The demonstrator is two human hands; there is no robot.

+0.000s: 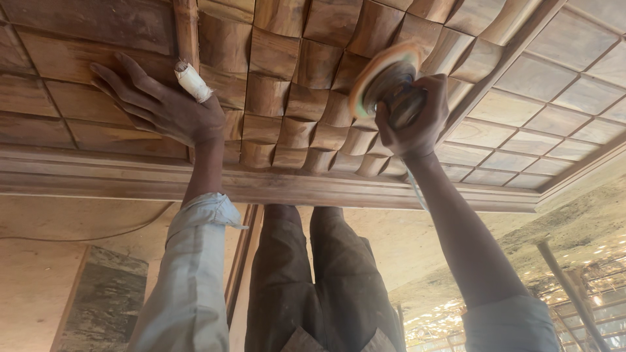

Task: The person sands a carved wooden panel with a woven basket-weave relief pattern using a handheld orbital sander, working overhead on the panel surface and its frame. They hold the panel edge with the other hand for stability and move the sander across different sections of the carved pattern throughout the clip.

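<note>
Your right hand [414,120] has its fingers wrapped tight around the sander [391,88], fully closed on its body. The disc [381,72] is blurred, so it appears to be spinning, and it sits against the woven block section of the panel [293,98], near that section's right edge.

Your left hand [163,104] grips nothing. Its fingers are spread wide and pressed flat on the plain boards left of the rail [186,32] that borders the woven blocks. One digit carries a white wrap [193,81], and it lies right at that rail.

The panel's moulded front edge [274,186] runs between your hands and your legs [319,280].

Risks, in my judgement:
- The blocks are curved. A tilted disc could dig into a raised edge and gouge it, or kick sideways.
- You hold the sander one-handed. A kick toward the left would send it along the blocks toward the bracing hand.
- A thin cord [416,190] hangs just below your right wrist; I cannot tell where it runs, and slack near the disc could snag.
</note>
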